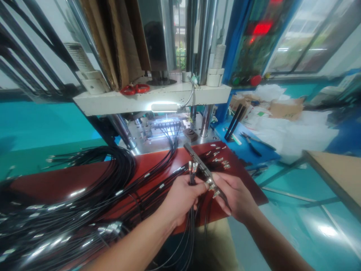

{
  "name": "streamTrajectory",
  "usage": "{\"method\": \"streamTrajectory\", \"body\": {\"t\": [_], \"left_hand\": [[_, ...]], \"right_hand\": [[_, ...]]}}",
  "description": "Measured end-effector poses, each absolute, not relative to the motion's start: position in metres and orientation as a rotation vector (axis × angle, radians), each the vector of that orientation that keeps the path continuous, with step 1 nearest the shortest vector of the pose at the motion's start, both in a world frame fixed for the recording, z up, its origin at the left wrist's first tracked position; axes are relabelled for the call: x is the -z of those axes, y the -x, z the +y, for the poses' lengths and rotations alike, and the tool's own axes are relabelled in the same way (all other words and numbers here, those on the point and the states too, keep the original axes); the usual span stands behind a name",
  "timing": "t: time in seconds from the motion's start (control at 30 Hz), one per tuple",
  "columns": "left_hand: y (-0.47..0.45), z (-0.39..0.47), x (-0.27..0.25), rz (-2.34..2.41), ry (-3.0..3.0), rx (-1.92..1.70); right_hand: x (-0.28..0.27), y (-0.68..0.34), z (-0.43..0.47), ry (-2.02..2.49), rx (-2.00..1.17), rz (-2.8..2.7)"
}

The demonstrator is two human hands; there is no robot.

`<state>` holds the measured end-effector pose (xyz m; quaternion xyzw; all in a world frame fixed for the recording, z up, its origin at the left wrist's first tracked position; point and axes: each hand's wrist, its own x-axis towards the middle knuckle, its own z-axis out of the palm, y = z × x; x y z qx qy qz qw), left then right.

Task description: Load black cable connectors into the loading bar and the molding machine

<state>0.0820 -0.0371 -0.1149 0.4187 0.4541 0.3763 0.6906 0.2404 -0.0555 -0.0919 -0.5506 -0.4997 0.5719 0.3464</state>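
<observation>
My left hand (183, 195) is closed round several black cables (191, 222), their metal-tipped ends (193, 166) pointing up past the fingers. My right hand (235, 194) grips a long, narrow dark metal bar (197, 160), which slants up to the left. Small metal connectors (212, 184) sit along the bar near my thumbs, and the left fingertips reach that same spot. Whether they touch the bar is hard to tell. Beneath both hands lies a red-brown board (180, 162), with more cable ends (222, 162) resting on it behind the bar.
Thick coils of black cable (113, 169) cover the board's left. Ahead stands a press with a white crossbeam (118, 103) carrying red-handled scissors (135, 89). Cables run into a lit mould (166, 128) below. Pliers (251, 145) lie on a blue surface at right, near a table (335, 177).
</observation>
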Motion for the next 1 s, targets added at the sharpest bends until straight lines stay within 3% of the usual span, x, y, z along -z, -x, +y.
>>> {"method": "streamTrajectory", "body": {"t": [0.53, 1.0], "left_hand": [[-0.069, -0.033, 0.104, 0.91, -0.904, -0.924], [-0.057, -0.034, 0.099, 0.817, -0.536, -0.942]], "right_hand": [[0.099, -0.242, -0.056, 1.402, -1.455, -1.31], [0.093, -0.241, -0.057, 1.395, -1.487, -1.266]]}}
